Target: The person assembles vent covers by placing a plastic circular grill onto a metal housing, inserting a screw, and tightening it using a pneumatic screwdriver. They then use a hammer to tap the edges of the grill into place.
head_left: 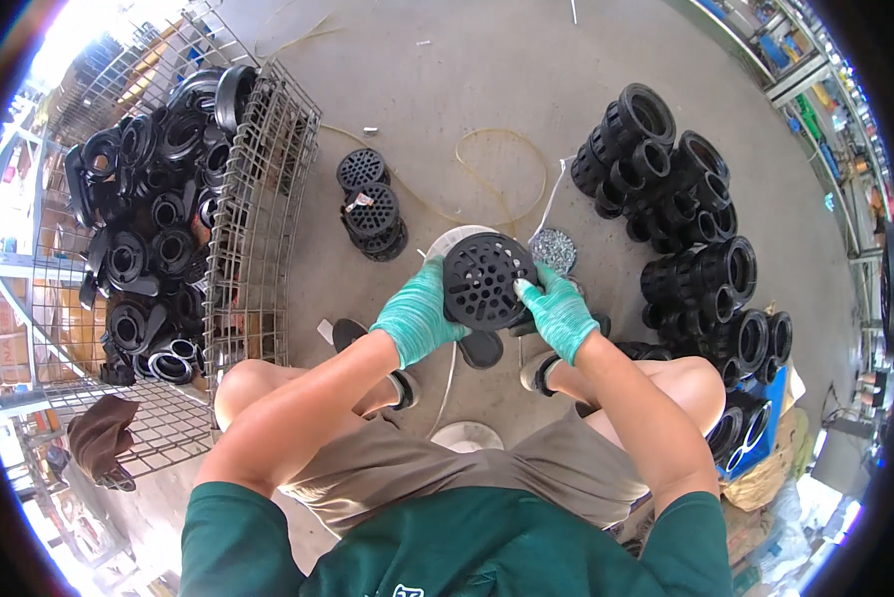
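We hold a black perforated disc (485,281) between both gloved hands, above the concrete floor (447,90) and in front of our knees. Our left hand (417,313) grips its left rim; our right hand (557,310) clasps the right edge, thumb on the face. A wire cage of black fittings (168,219) stands to the left, stacked black couplings (686,219) to the right.

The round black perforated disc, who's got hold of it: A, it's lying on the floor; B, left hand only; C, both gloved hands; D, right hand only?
C: the left hand and right hand, both in green gloves, grip opposite edges of the perforated disc, held up above the concrete floor.
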`<control>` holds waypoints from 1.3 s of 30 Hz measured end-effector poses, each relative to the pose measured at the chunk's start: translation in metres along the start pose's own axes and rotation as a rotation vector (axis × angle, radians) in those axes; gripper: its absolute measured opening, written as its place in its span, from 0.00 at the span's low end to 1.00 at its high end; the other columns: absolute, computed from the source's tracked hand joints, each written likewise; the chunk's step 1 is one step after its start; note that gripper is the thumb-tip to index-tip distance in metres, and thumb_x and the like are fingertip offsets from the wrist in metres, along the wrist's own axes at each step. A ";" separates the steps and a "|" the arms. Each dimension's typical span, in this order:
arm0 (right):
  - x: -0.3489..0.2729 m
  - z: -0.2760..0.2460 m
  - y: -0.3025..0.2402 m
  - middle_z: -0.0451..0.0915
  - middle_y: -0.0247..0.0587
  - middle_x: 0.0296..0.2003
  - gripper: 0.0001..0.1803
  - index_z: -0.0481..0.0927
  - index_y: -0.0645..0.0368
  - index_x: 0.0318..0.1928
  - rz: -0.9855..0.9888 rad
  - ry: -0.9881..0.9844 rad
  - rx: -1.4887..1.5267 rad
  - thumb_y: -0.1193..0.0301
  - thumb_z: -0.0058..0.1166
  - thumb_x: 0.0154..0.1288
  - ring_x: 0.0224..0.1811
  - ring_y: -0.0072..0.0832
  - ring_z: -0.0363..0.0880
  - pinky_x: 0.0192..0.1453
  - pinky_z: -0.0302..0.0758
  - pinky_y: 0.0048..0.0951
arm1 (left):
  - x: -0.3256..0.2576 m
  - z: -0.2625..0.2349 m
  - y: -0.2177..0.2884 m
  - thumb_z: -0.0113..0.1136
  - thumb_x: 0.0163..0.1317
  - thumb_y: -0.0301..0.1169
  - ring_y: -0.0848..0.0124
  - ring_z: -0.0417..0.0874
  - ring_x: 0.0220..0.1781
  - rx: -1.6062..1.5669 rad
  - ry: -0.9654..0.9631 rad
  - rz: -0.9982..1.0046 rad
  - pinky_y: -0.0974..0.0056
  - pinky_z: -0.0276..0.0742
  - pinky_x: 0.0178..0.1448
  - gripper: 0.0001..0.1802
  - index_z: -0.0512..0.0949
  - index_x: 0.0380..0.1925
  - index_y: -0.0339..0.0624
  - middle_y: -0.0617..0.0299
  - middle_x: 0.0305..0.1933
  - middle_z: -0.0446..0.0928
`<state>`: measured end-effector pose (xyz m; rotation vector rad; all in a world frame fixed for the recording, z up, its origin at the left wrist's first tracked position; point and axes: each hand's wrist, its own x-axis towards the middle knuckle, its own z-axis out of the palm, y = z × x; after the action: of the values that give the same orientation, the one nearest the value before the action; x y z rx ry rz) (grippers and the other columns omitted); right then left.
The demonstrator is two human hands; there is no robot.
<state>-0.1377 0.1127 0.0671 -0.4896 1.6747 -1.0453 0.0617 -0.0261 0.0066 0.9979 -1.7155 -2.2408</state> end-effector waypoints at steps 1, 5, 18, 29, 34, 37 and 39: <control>-0.002 -0.005 0.001 0.85 0.43 0.45 0.19 0.76 0.61 0.62 0.036 0.023 -0.031 0.67 0.53 0.77 0.39 0.28 0.85 0.38 0.84 0.30 | -0.010 0.017 0.041 0.85 0.42 0.36 0.57 0.79 0.62 0.494 0.042 -0.051 0.57 0.79 0.65 0.52 0.65 0.67 0.37 0.51 0.62 0.77; 0.010 -0.002 0.011 0.85 0.50 0.42 0.19 0.76 0.64 0.60 -0.087 0.043 -0.267 0.66 0.56 0.75 0.37 0.30 0.85 0.37 0.82 0.33 | -0.020 0.020 0.063 0.86 0.39 0.39 0.49 0.83 0.59 0.967 0.073 -0.124 0.53 0.80 0.62 0.51 0.67 0.63 0.35 0.45 0.58 0.80; 0.050 -0.006 0.073 0.81 0.52 0.55 0.30 0.67 0.61 0.70 -0.425 0.262 -0.700 0.67 0.59 0.73 0.49 0.32 0.83 0.48 0.82 0.33 | -0.004 0.017 0.047 0.84 0.43 0.44 0.48 0.75 0.69 1.081 0.010 -0.178 0.53 0.74 0.70 0.64 0.53 0.75 0.31 0.38 0.69 0.70; 0.030 -0.003 0.061 0.80 0.47 0.59 0.36 0.67 0.56 0.72 0.178 0.074 0.040 0.43 0.47 0.77 0.55 0.33 0.81 0.52 0.82 0.35 | 0.009 0.007 0.024 0.86 0.40 0.30 0.57 0.58 0.82 0.374 -0.098 -0.031 0.57 0.54 0.84 0.74 0.39 0.79 0.32 0.45 0.80 0.57; 0.018 0.011 0.045 0.79 0.40 0.57 0.33 0.70 0.49 0.70 0.313 0.156 0.192 0.40 0.43 0.78 0.55 0.31 0.80 0.50 0.82 0.37 | 0.011 0.000 0.023 0.85 0.40 0.29 0.59 0.58 0.81 0.295 -0.136 -0.056 0.57 0.54 0.84 0.75 0.38 0.80 0.33 0.47 0.80 0.56; 0.023 0.011 0.050 0.79 0.37 0.57 0.32 0.70 0.47 0.69 0.301 0.103 0.255 0.41 0.44 0.78 0.53 0.32 0.82 0.51 0.82 0.40 | 0.015 -0.004 0.016 0.85 0.40 0.28 0.60 0.61 0.79 0.414 -0.131 -0.005 0.56 0.59 0.82 0.73 0.41 0.80 0.34 0.49 0.78 0.59; 0.021 0.011 0.046 0.80 0.37 0.57 0.32 0.70 0.46 0.69 0.342 0.058 0.358 0.40 0.45 0.77 0.51 0.31 0.84 0.50 0.83 0.40 | 0.017 -0.003 0.016 0.85 0.40 0.28 0.59 0.62 0.79 0.445 -0.124 0.002 0.55 0.61 0.81 0.72 0.42 0.79 0.35 0.49 0.78 0.60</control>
<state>-0.1269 0.1171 0.0161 0.0602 1.5092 -1.0766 0.0464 -0.0426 0.0139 0.9429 -2.3337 -1.9963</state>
